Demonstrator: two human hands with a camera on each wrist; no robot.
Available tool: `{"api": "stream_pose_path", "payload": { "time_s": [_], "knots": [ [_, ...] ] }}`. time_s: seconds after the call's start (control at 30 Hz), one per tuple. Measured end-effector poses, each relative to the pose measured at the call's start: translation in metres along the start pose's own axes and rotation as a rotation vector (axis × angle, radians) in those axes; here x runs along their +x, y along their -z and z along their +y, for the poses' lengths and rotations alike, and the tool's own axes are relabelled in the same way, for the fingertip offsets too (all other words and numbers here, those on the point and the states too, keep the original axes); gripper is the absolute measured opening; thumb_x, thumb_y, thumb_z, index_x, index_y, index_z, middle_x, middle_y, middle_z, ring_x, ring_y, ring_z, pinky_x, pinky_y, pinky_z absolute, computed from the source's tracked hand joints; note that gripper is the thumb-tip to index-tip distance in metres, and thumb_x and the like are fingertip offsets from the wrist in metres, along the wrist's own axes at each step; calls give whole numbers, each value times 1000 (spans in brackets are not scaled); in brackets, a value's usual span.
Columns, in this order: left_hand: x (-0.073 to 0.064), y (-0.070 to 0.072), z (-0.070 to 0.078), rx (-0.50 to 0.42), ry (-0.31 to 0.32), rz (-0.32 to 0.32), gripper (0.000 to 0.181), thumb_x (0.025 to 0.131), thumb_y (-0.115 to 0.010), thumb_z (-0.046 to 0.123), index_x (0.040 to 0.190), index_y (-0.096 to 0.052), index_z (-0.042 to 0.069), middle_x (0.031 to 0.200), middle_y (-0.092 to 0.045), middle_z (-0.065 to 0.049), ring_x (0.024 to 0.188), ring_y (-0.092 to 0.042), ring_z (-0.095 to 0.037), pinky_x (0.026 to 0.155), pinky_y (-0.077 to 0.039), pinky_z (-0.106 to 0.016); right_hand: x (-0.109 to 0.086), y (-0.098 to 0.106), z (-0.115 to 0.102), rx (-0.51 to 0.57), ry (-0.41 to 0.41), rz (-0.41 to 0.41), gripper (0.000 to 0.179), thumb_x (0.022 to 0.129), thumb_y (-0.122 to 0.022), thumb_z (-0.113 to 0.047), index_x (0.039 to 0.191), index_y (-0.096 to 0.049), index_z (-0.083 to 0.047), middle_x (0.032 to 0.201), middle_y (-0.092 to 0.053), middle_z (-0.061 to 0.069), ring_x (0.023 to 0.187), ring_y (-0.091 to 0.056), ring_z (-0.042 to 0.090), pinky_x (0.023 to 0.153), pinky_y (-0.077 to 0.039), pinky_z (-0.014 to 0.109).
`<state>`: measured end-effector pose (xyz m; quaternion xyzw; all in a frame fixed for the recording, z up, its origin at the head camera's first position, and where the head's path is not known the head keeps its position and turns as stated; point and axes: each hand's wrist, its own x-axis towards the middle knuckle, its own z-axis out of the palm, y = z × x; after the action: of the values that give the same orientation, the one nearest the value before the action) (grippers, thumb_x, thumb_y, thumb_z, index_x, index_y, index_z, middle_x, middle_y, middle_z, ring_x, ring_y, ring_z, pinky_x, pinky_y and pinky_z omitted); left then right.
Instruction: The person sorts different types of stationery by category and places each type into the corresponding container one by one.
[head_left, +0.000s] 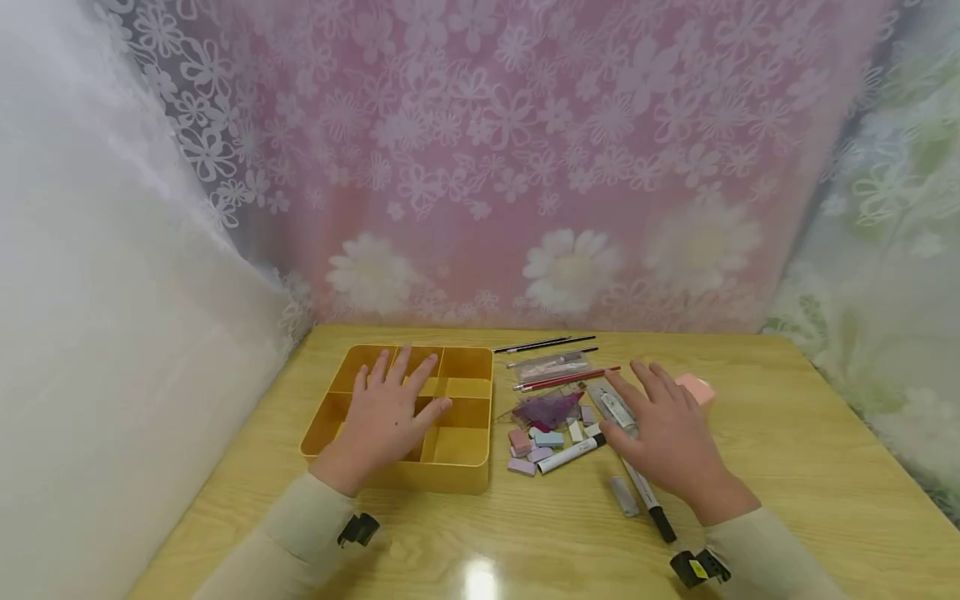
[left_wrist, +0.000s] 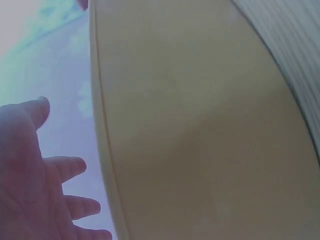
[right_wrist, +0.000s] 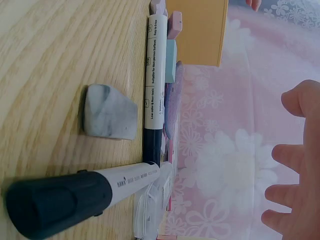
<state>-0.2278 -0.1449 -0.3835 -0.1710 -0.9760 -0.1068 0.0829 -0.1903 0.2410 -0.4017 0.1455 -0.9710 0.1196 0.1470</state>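
My left hand [head_left: 384, 423] is spread flat above a yellow divided box [head_left: 467, 477], palm down, holding nothing. In the left wrist view, its fingers are stretched out beyond the rim of the box wall [left_wrist: 195, 125]. Over the right side of a stationery pile hovers my right hand [head_left: 671, 442], also spread and holding nothing. Beneath and beside it lie a white marker with a black cap [head_left: 662, 523], a second marker [head_left: 567, 456] and a worn grey eraser [right_wrist: 110, 112]. Part of the first marker is hidden by this hand in the head view.
Several small pastel erasers [head_left: 522, 467] cluster right of the box, near a purple item [head_left: 547, 408] in clear wrapping. Behind them lie red pencils [head_left: 567, 379] and black pencils [head_left: 555, 343]. A pink block [head_left: 696, 390] stands right. A flowered curtain [head_left: 480, 167] hangs behind the wooden table [head_left: 420, 550].
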Motion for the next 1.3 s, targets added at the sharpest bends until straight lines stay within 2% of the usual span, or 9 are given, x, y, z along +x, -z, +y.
{"api": "stream_pose_path", "payload": {
  "time_s": [0.2,0.33,0.43,0.6,0.7,0.83,1.07,1.2,1.3],
  "knots": [
    [-9,5,-32,-31,56,12,75,103,-40,63,163,-27,20,165,-18,-20,149,-13,-49,113,-13,-72,-3,-4,-1,15,22,0,69,98,-61,-49,156,-43,-16,159,-31,24,144,-25,50,108,-23,73],
    [-11,6,-54,-78,118,8,77,103,-35,65,163,-26,17,164,-17,-24,147,-14,-53,112,-15,-73,-4,-8,1,11,35,10,69,98,-61,-50,155,-44,-17,158,-33,24,144,-26,50,108,-25,72],
    [-12,7,-68,-113,167,5,76,105,-37,61,162,-24,13,163,-17,-28,145,-16,-56,110,-15,-75,-5,-10,3,3,42,21,68,98,-61,-50,155,-44,-17,157,-34,24,143,-27,49,107,-26,72],
    [-16,8,-87,-144,227,-18,79,106,-35,58,162,-19,6,161,-17,-32,142,-19,-58,109,-19,-75,-6,-11,4,3,45,19,67,97,-64,-47,154,-46,-17,157,-35,23,143,-28,50,107,-26,72],
    [-17,8,-96,-166,237,-33,79,107,-34,56,161,-18,0,160,-21,-32,141,-24,-57,110,-21,-72,-7,-11,5,4,45,8,67,96,-65,-46,154,-46,-16,157,-34,24,143,-27,50,106,-26,72],
    [-17,7,-109,-216,262,-72,79,108,-34,52,160,-15,-5,158,-27,-32,140,-31,-54,111,-26,-67,-9,-11,5,-5,55,24,65,95,-67,-44,152,-49,-16,156,-36,24,142,-29,50,104,-29,73],
    [-20,4,-124,-407,362,-208,81,108,-35,49,161,-2,-3,157,-25,-34,141,-30,-53,112,-26,-66,-10,-12,7,-9,68,37,65,95,-66,-45,150,-51,-15,155,-38,25,141,-30,50,104,-29,73],
    [-22,-1,-134,-468,391,-234,80,108,-40,44,160,-4,-5,155,-27,-36,140,-31,-54,110,-28,-66,-10,-11,6,-2,63,24,65,95,-65,-46,150,-51,-15,155,-37,24,142,-29,50,104,-28,74],
    [-23,-6,-141,-493,389,-240,77,108,-41,41,158,-10,-9,154,-28,-38,139,-31,-55,110,-30,-65,-10,-13,5,14,62,20,64,96,-65,-47,150,-51,-15,156,-37,24,143,-28,49,104,-28,74]
  ]
}}
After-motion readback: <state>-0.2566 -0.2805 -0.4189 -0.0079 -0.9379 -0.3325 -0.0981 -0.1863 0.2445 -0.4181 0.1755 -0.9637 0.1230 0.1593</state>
